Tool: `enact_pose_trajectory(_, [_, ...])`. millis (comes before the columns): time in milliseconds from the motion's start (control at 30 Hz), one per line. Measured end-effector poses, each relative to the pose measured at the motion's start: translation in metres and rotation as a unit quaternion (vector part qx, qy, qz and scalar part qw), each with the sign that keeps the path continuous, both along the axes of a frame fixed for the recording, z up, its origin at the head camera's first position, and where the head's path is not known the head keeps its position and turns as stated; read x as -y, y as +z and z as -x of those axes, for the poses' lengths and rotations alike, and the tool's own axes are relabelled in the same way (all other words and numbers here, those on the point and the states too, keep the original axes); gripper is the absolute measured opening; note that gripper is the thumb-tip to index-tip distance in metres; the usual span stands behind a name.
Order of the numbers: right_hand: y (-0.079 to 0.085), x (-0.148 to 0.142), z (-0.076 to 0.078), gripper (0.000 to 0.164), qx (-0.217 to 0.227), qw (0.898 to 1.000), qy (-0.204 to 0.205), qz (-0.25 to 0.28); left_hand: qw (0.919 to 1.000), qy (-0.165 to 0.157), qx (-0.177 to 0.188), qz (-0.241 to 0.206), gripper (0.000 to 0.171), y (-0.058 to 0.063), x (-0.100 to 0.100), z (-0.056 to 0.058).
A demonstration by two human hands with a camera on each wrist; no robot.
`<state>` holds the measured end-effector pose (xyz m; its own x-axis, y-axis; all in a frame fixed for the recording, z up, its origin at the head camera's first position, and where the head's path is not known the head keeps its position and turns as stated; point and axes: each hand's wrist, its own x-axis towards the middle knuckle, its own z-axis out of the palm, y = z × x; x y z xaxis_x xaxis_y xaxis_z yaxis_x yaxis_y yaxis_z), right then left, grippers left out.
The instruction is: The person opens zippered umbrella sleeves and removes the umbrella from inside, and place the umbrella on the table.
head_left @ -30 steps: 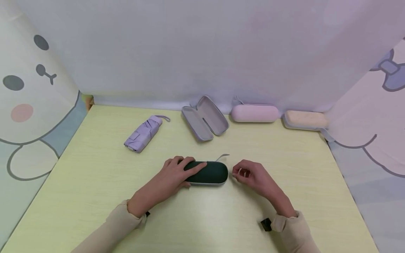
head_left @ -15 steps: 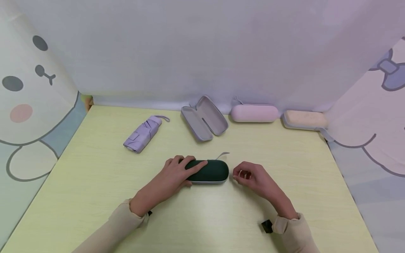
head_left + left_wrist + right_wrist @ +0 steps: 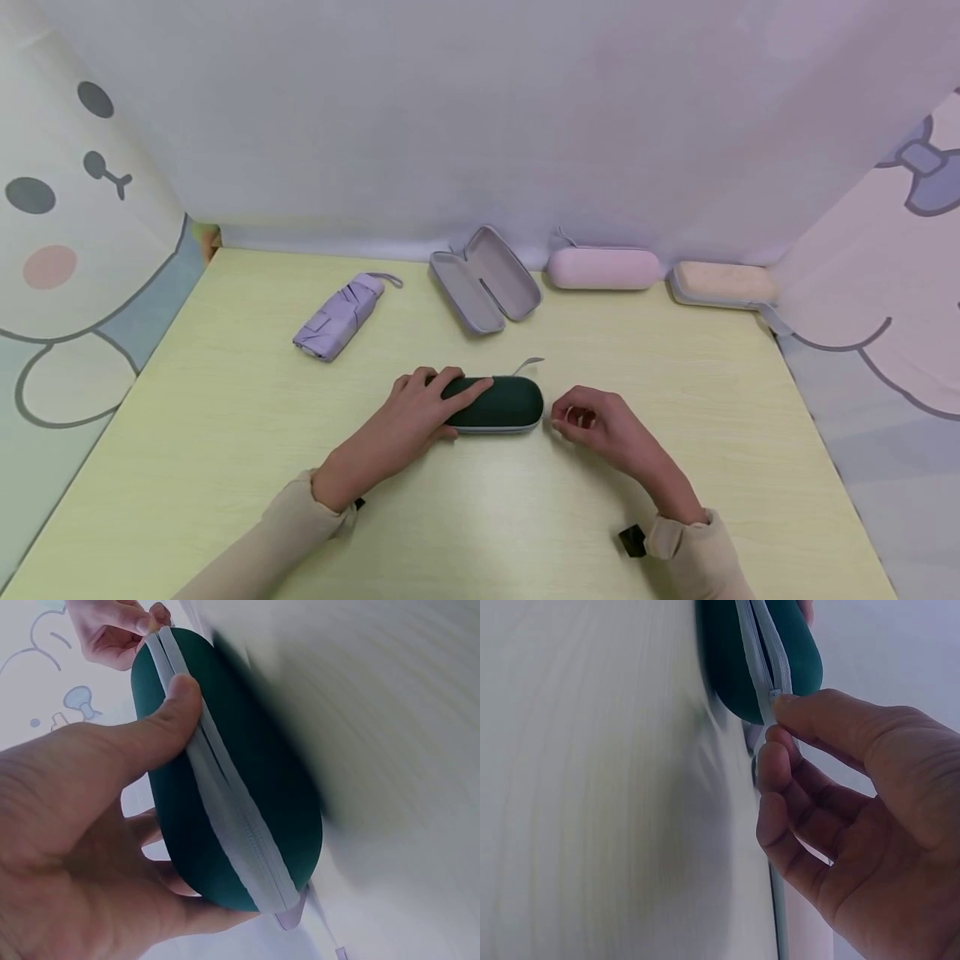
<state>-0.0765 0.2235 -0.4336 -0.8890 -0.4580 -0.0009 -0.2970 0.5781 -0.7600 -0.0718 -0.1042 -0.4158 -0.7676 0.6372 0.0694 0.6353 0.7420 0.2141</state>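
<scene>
A dark green glasses case with a pale grey zipper band lies on the table in front of me. My left hand grips its left part, fingers over the top and thumb on the zipper side, as the left wrist view shows. At the right end, my right hand pinches the zipper pull between thumb and index finger. Behind the slider, the zipper's teeth stand slightly apart. The pull itself is mostly hidden by the fingertips. A light strap sticks out from the case's far side.
Farther back are a folded lilac umbrella, an opened grey-lilac case, a closed pink case and a peach-coloured case. A pale curtain hangs along the table's back edge.
The green case and my left hand have shifted slightly away from me and to the right. My right hand stays at the case's right end, a touch nearer to me.
</scene>
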Motion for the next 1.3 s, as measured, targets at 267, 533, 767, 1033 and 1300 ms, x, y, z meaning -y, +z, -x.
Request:
enact_pose_trajectory(267, [0.001, 0.0, 0.0, 0.012, 0.004, 1.0, 0.01, 0.009, 1.0, 0.003, 0.009, -0.002, 0.08, 0.001, 0.0, 0.0])
enact_pose_trajectory(533, [-0.001, 0.001, -0.001, 0.01, 0.026, 0.999, 0.024, 0.03, 1.0, 0.006, 0.005, 0.003, 0.08, 0.001, -0.001, 0.0])
enact_pose_trajectory(767, [0.0, 0.003, -0.001, 0.009, 0.027, 0.998, 0.03, 0.039, 1.0, 0.003, -0.001, -0.004, 0.078, 0.0, -0.001, 0.001])
enact_pose_trajectory(1033, [-0.003, 0.006, -0.003, 0.011, 0.015, 0.998, 0.043, 0.053, 0.9999, 0.006, -0.011, -0.005, 0.077, 0.0, -0.003, -0.001])
enact_pose_trajectory(1300, [-0.006, 0.012, -0.008, 0.011, 0.0, 0.997, 0.032, 0.063, 0.9995, 0.015, -0.022, 0.018, 0.077, 0.002, -0.007, -0.003])
